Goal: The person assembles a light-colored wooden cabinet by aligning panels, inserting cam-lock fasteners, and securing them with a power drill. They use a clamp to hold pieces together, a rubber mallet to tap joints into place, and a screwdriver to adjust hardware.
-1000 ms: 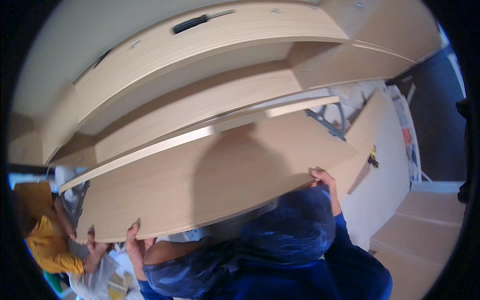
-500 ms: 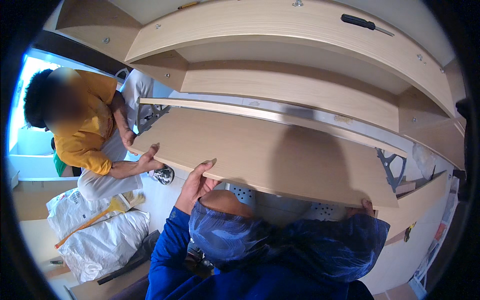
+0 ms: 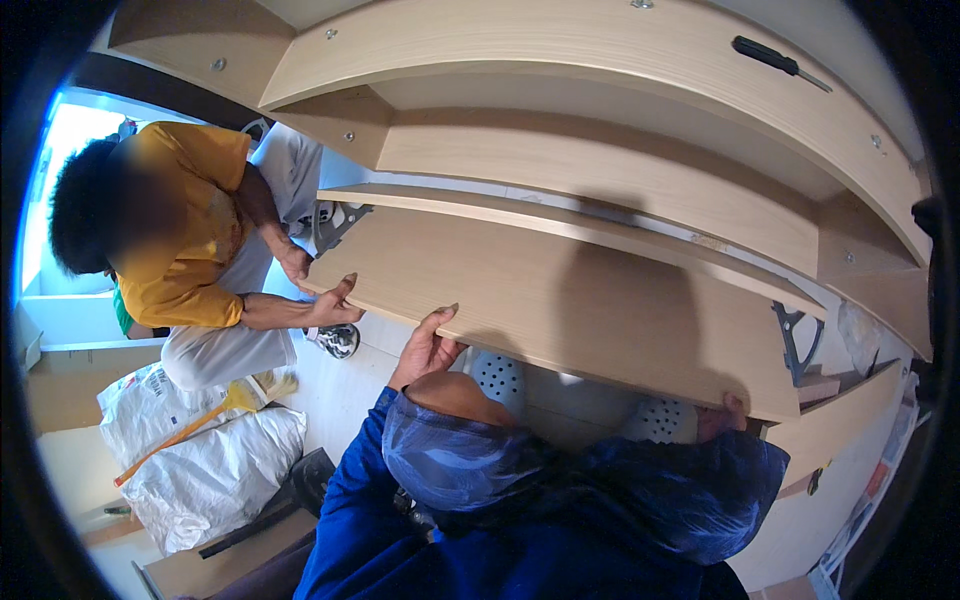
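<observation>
A long light-wood panel is held up in front of me. My left hand grips its near edge left of centre, thumb on top and fingers underneath. At the right end of that edge, my right hand holds on too, its fingers partly hidden by the panel and my knee. A narrower wood board runs along the far side, with a grey bracket at the left end and another grey bracket at the right. A co-worker in a yellow shirt supports the left end with both hands.
Beyond the panel stands a large wooden frame with a screwdriver lying on it. White sacks and a yellow brush lie at left. A wooden board stands at right, and my perforated shoes show below.
The panel's left end and the co-worker's hands have shifted right in view, and the narrow far board shows more of its face. The view has also shifted. Both my hands keep their hold.
</observation>
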Available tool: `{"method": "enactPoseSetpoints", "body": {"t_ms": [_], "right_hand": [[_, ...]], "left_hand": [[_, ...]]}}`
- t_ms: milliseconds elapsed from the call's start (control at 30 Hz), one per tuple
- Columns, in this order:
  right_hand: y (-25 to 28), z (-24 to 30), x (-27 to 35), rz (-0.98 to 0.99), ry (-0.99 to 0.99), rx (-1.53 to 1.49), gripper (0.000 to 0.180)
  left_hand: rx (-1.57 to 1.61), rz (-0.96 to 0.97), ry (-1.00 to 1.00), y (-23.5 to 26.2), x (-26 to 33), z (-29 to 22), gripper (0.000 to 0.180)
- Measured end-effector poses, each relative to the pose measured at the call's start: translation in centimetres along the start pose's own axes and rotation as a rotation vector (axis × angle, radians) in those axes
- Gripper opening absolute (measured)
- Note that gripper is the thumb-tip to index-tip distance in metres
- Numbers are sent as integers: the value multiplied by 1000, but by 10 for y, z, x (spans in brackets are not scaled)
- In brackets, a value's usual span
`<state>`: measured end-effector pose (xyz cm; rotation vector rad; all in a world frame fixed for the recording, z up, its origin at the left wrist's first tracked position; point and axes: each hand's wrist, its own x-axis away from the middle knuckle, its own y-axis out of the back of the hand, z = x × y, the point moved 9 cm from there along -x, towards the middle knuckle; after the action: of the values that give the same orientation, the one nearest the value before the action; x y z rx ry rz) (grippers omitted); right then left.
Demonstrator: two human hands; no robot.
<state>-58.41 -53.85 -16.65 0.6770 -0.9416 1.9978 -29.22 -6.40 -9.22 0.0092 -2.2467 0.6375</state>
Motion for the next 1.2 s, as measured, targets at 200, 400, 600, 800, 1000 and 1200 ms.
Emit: {"method": "enactPoseSetpoints", "body": {"t_ms": [200,400,600,800,1000,1200], "right_hand": [[-41,-19,21,288,-195,-92,80],[-30,-19,-4,160,45,-159,76],[-20,-37,-12,269,85,-240,72],[-12,-69,-26,228,9,-214,69],[-4,-73,-26,70,-71,-164,61],[28,-57,-6,96,-84,-273,52]], "left_hand": [[73,49,-11,16,-17,10,35],[144,159,-8,25,-36,27,36],[98,208,58,40,-47,47,38],[90,82,33,56,-55,66,54],[-85,-15,266,90,-67,84,60],[-124,-55,309,104,-81,88,66]]}}
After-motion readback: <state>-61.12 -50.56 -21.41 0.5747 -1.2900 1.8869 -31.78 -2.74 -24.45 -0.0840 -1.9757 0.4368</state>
